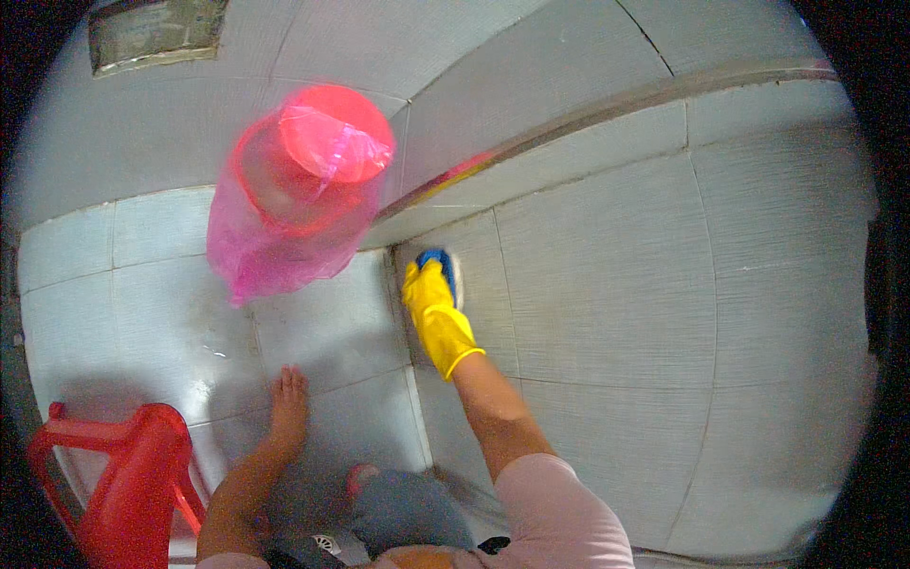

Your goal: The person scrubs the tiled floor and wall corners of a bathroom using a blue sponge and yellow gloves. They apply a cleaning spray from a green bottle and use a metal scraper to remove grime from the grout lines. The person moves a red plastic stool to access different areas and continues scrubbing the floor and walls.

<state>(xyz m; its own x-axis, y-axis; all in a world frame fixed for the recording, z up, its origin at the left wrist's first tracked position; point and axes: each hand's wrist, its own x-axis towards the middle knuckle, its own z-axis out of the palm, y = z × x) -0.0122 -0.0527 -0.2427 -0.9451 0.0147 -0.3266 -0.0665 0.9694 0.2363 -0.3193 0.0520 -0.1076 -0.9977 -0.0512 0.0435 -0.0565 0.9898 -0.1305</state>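
Clasping a blue brush (445,263) in a yellow glove (451,341), the right hand (432,299) sits against the right-hand tiles (607,275), near-right of the pink-bagged bucket (332,152), while the left hand (289,403) rests, fingers stretched, on the left-hand tiles (161,322).

Here's the right hand (431,299), decked out in a bright yellow rubber glove (449,341) with a rolled rim at the cuff! Over on the left hand (289,408), bare fingers and bare forearm. A pale pink short sleeve (564,507) wraps the right upper arm, grey-blue trousers (408,512) below, and there, a small white emblem (325,543) on dark fabric (296,554)
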